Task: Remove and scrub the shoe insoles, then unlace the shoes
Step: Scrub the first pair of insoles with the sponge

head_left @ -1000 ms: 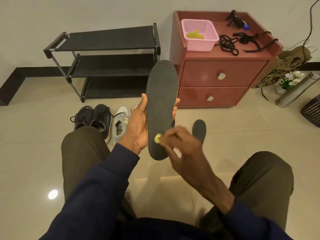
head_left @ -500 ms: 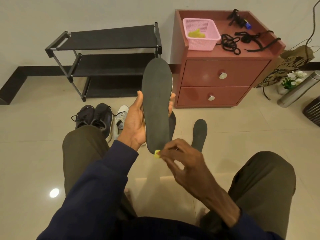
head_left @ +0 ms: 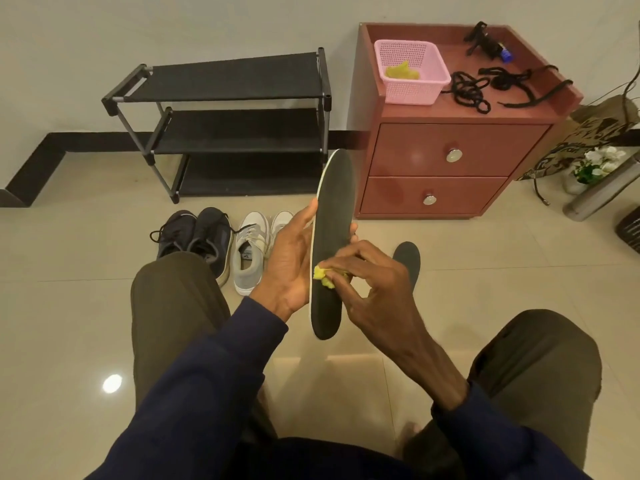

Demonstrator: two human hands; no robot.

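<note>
— Where's the insole (head_left: 334, 202)?

— Held up on end in front of the red cabinet (head_left: 450, 188), just off its left corner, with the black face turned toward the person's right. The left hand (head_left: 291, 268) grasps it round the middle, thumb up along the near edge and fingertips curling round from behind.

— And the other hand?

— The right hand (head_left: 374, 289) pinches a small yellow scrub pad (head_left: 322, 274) in bent fingers and presses it against the black face, below the middle.

— Any more insoles about?

— A second insole (head_left: 408, 259) lies flat on the floor before the cabinet, partly hidden behind that right hand.

— The shoes?

— Two pairs sit on the floor to the cabinet's left. The grey-white shoes (head_left: 252, 247) are nearer it and the dark shoes (head_left: 197, 237) farther, with laces showing on both. A shoe rack (head_left: 225, 126) stands by the wall, also left of the cabinet.

— And on top of the cabinet?

— A pink basket (head_left: 412, 91) with something yellow inside, and loose black laces (head_left: 471, 91) beside it.
</note>
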